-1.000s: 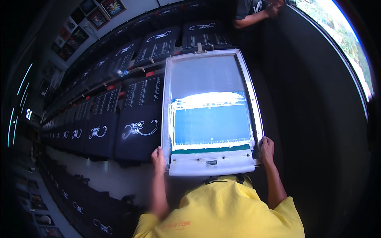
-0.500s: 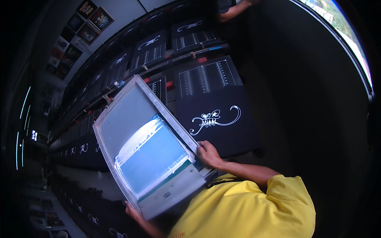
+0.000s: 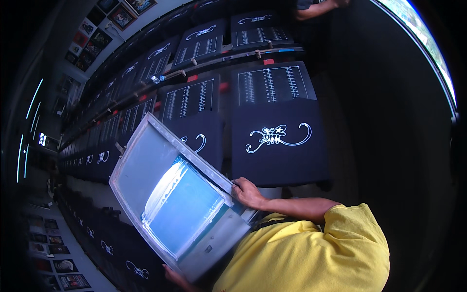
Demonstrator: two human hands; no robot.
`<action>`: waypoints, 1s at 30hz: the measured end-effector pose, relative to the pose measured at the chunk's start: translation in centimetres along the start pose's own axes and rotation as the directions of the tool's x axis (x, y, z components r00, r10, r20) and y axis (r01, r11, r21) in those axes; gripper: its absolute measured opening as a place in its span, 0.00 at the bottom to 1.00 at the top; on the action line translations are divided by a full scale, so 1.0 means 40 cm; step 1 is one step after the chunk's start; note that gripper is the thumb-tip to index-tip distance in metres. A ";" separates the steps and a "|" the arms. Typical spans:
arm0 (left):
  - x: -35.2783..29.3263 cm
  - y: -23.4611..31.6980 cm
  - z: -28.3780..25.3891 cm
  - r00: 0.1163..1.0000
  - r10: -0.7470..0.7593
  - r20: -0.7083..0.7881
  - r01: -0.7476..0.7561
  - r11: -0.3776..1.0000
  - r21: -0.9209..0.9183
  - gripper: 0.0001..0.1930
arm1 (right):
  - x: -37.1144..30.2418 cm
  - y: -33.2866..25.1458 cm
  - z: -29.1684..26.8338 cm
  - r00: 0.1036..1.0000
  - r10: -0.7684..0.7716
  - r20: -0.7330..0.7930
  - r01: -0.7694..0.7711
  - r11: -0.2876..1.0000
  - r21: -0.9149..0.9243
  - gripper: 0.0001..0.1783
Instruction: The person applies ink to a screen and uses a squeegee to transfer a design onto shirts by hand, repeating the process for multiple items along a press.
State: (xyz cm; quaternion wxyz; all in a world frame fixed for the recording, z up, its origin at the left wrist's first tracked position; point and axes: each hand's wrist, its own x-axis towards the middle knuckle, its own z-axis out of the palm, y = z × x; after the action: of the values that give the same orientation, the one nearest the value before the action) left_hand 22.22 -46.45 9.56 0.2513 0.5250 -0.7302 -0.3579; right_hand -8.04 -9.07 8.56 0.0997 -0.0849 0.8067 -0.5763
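Right hand (image 3: 249, 193) grips the framed screen (image 3: 182, 207) extending to its left.

Partly hidden by the screen frame (image 3: 190, 153): left hand (image 3: 172, 274), one white print (image 3: 204, 142). Cut off at upper edge: co-worker (image 3: 316, 10).

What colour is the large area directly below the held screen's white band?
The area is blue, clearest in the head view.

Clock centred on right hand (image 3: 249, 193): open room at 1 o'clock, above flat black printed cloth (image 3: 284, 158), as far as pegged rail (image 3: 233, 57) at 12. Framed screen (image 3: 179, 207) blocks 7 to 10. Yellow shirt (image 3: 306, 250) closes 5. Bottle (image 3: 155, 79) at 11, beside rail.
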 end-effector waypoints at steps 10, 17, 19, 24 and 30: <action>-0.054 0.064 0.014 0.999 -0.042 0.024 0.042 0.999 -0.017 0.31 | -0.019 0.012 -0.022 0.998 -0.013 -0.061 0.012 1.000 -0.021 0.17; -0.094 0.173 0.056 0.993 -0.116 0.015 0.115 0.993 0.005 0.30 | -0.016 0.032 -0.056 0.996 0.001 -0.092 -0.005 0.999 -0.038 0.17; -0.098 0.157 0.055 0.997 -0.074 0.031 0.075 0.997 -0.014 0.30 | -0.021 0.036 -0.069 0.995 0.013 -0.097 -0.017 0.999 -0.036 0.17; -0.130 0.110 0.064 0.995 -0.099 0.019 0.101 0.984 -0.146 0.29 | -0.004 0.045 -0.113 0.999 -0.006 -0.046 0.004 0.999 -0.043 0.18; -0.249 0.049 0.045 0.993 -0.115 -0.010 0.108 0.956 -0.274 0.28 | 0.026 0.056 -0.168 0.998 0.017 0.060 -0.013 0.997 -0.074 0.20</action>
State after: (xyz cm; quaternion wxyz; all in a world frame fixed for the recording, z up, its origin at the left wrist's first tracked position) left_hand 22.93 -36.19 10.07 0.3104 0.5301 -0.6398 -0.4619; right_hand -10.81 -2.48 8.49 0.1252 -0.0999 0.8246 -0.5425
